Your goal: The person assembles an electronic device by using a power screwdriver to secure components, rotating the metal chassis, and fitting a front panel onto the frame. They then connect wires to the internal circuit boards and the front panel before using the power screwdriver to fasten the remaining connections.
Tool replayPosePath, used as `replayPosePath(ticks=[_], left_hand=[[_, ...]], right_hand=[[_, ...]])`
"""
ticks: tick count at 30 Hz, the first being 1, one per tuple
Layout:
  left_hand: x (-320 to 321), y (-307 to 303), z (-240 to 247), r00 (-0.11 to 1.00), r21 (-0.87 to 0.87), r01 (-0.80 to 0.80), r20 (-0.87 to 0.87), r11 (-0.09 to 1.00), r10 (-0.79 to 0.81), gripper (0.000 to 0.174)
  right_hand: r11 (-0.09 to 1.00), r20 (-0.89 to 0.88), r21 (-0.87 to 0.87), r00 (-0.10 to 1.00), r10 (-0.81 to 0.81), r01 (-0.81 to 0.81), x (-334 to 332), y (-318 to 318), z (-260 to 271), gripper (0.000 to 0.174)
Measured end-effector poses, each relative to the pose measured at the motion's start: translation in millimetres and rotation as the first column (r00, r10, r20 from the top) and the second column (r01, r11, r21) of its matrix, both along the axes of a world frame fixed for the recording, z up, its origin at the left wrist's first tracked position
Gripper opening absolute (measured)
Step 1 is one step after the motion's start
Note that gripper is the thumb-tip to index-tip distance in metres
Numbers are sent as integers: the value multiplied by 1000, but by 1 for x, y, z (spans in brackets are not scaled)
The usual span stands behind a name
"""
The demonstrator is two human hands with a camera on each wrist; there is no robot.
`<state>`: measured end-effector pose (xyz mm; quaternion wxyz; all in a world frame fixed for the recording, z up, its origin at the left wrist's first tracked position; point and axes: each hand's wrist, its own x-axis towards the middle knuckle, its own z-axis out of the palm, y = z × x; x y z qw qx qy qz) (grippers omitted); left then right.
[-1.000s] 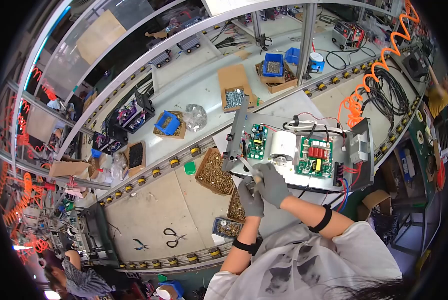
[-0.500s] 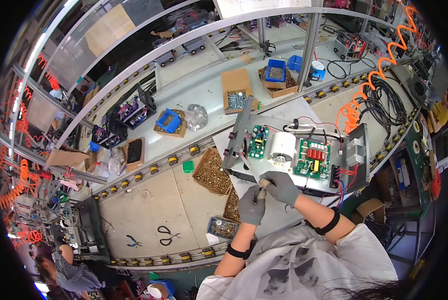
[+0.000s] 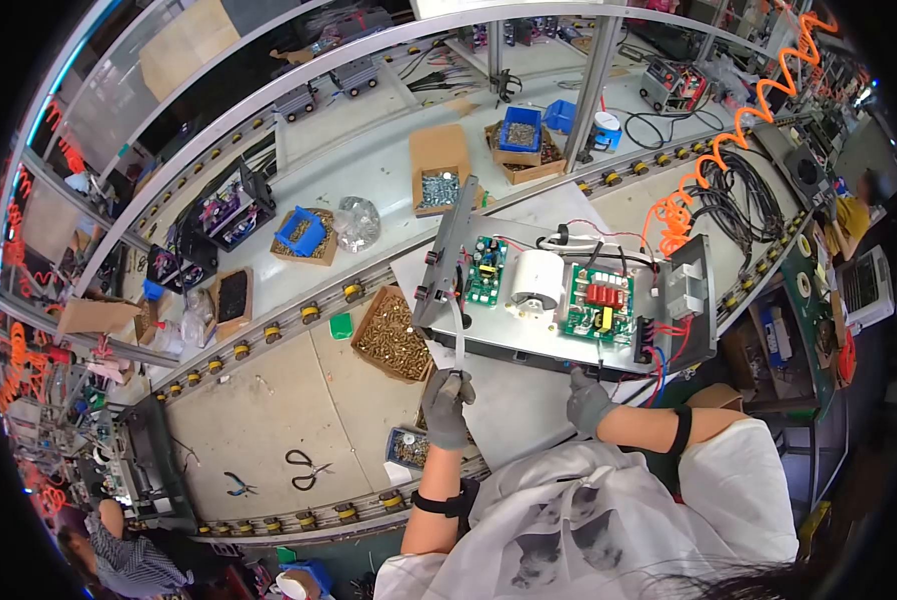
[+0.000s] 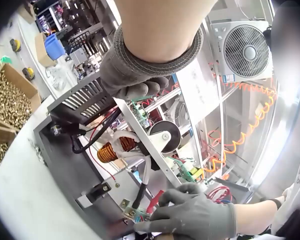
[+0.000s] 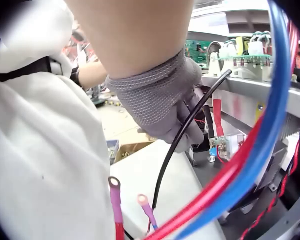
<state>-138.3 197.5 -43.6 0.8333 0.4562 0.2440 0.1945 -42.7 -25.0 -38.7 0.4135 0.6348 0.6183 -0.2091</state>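
Observation:
In the head view my gloved left hand (image 3: 448,408) is at the front left corner of an open metal chassis (image 3: 509,335), fingers curled round the lower end of a pale strip (image 3: 460,345) that hangs from the chassis. The left wrist view has those fingers bent beside the metal edge, their tips partly hidden. My gloved right hand (image 3: 591,403) is at the chassis front, toward its right end. In the left wrist view its loosely spread fingers reach in by a red-sleeved cable (image 4: 155,201). A black cable (image 5: 182,128) crosses before them in the right wrist view.
Cardboard boxes of brass fittings (image 3: 391,335) and a small tray (image 3: 407,447) stand left of the chassis. Pliers (image 3: 307,470) lie on the bench. Red and blue cables (image 5: 230,180) hang near the right wrist. A coiled orange hose (image 3: 674,215) runs behind.
My hands were together at the strip's end by the chassis front; they have parted. The left has drawn the strip down and left, while the right has moved right along the chassis front.

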Motion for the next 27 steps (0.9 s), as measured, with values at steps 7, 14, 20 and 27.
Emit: replayPosePath(ticks=[7, 14, 20, 27], left_hand=[[-1, -8, -3, 996, -55, 90, 26, 994, -89, 33], [-23, -34, 15, 942, 65, 330, -82, 942, -324, 55], [-39, -37, 30, 1000, -52, 16, 18, 999, -15, 36], [-35, -39, 56, 992, 208, -120, -9, 971, 124, 20]], right_hand=[[951, -351, -33, 888, -298, 306, -16, 12, 52, 20], [165, -728, 608, 628, -273, 777, -24, 23, 71, 21], [15, -710, 672, 651, -269, 740, -21, 19, 72, 24], [-88, -826, 563, 561, -51, 822, -23, 37, 80, 27]])
